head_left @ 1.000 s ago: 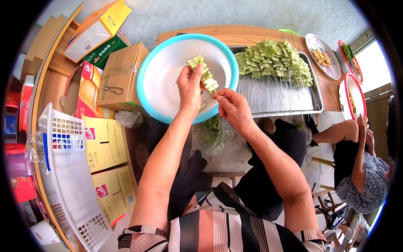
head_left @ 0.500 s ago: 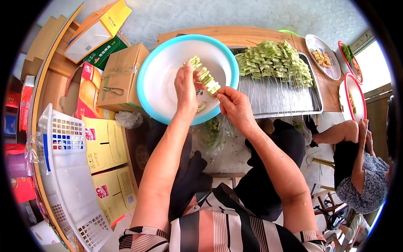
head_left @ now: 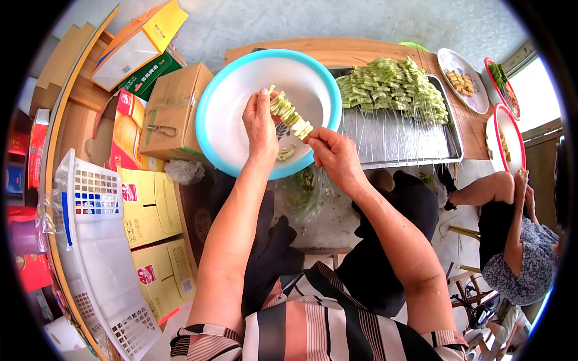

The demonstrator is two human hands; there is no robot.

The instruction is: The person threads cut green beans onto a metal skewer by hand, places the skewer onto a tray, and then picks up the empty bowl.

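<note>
Over the basin, a skewer of cut pale-green bean pieces (head_left: pixel 290 117) slants from upper left to lower right. My left hand (head_left: pixel 260 126) is closed at its upper end, the thumb beside the top pieces. My right hand (head_left: pixel 335 154) pinches the lower end, where the thin stick is mostly hidden by the fingers. Beneath them is a white basin with a blue rim (head_left: pixel 208 141), holding a few loose cut pieces (head_left: pixel 285 154) at its bottom. To the right, a heap of finished-looking green skewers (head_left: pixel 391 90) lies on a metal tray (head_left: pixel 415 141), their thin sticks pointing toward me.
Cardboard boxes (head_left: pixel 174 111) and a white plastic basket (head_left: pixel 99 240) stand on the left. Plates with food (head_left: pixel 445 60) and a red-rimmed bowl (head_left: pixel 521 141) sit at the table's right end. Another person (head_left: pixel 522 259) sits at the right. A plastic bag (head_left: pixel 310 195) hangs below the basin.
My left hand has shifted slightly left and down, and more of the threaded pieces now shows between my hands. The right hand has barely moved, still pinching the lower end.
</note>
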